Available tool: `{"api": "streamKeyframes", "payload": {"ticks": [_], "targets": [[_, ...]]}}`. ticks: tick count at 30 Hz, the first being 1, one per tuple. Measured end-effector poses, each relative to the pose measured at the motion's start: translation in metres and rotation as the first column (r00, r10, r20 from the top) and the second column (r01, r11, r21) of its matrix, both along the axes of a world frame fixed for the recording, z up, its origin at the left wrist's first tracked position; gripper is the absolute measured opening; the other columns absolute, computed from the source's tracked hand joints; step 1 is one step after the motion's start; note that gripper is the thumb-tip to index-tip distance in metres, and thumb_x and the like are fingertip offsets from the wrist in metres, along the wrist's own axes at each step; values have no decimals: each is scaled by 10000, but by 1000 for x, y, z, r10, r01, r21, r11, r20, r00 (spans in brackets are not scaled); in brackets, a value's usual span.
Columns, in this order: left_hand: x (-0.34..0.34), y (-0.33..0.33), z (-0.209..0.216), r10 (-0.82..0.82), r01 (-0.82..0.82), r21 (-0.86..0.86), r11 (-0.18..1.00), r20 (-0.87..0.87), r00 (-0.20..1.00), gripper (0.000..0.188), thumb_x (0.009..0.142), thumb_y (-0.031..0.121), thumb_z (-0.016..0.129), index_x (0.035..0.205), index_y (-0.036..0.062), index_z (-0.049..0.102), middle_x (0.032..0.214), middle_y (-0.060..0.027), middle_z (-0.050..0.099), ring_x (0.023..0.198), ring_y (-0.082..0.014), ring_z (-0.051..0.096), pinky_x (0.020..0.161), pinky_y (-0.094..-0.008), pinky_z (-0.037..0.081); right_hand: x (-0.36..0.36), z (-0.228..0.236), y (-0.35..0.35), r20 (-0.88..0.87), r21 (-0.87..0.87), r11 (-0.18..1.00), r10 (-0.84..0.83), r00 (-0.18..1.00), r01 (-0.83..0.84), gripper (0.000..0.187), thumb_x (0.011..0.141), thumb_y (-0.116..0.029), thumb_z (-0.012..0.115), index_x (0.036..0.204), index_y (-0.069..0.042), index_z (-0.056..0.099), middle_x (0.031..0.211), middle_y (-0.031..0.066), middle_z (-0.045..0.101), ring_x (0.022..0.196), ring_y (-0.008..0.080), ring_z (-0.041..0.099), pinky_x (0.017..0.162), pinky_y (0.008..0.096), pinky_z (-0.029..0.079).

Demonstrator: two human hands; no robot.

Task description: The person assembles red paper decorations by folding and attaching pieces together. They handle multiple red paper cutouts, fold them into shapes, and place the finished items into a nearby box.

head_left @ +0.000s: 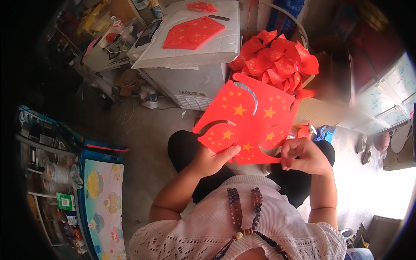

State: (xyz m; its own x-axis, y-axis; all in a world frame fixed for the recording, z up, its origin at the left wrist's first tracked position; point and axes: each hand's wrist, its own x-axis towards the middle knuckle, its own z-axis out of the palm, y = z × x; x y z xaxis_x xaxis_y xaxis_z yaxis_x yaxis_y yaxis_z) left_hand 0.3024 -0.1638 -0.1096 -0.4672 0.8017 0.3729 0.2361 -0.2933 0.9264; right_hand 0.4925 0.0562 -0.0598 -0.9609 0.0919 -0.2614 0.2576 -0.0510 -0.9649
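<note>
Between my hands is a red plastic pinwheel sheet [260,117] with yellow stars and curved cuts, unfolded and nearly flat. My left hand [212,160] grips its lower left edge, thumb on top and the other fingers hidden beneath. At the lower right corner, my right hand [305,157] pinches the sheet's pointed tip between thumb and finger. Beyond the sheet, a cardboard box [320,108] holds a heap of red star-printed pinwheels [277,58] with curled blades. A stack of matching flat red sheets [195,32] lies on the white foam-covered top [149,58] at the upper left.
Small red pieces [202,6] and a dark flat strip [219,17] are near the stack. A phone [148,33] lies on the left side. A cart with a patterned panel [104,208] stands at the lower left. Shoes [367,149] sit on the floor at right.
</note>
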Motion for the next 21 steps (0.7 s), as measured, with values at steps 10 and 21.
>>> {"api": "streamKeyframes", "payload": {"ticks": [10, 21], "targets": [[6, 3, -3, -7, 7, -61, 998, 2, 1000, 169, 954, 54, 637, 1110, -3, 603, 897, -17, 629, 725, -75, 597, 596, -230, 504, 5, -31, -8, -108, -255, 963, -115, 988, 84, 90, 870, 75, 643, 877, -3, 598, 852, 34, 654, 789, 97, 648, 728, 225, 517], [-2, 2, -8, -43, 51, -120, 991, 64, 997, 228, 957, 93, 643, 1151, -7, 578, 930, -23, 630, 741, -75, 610, 583, -241, 520, 8, -35, -18, -101, -140, 971, -211, 972, 196, 85, 892, 51, 659, 867, 1, 596, 869, 11, 626, 779, 71, 620, 717, 211, 512]]}}
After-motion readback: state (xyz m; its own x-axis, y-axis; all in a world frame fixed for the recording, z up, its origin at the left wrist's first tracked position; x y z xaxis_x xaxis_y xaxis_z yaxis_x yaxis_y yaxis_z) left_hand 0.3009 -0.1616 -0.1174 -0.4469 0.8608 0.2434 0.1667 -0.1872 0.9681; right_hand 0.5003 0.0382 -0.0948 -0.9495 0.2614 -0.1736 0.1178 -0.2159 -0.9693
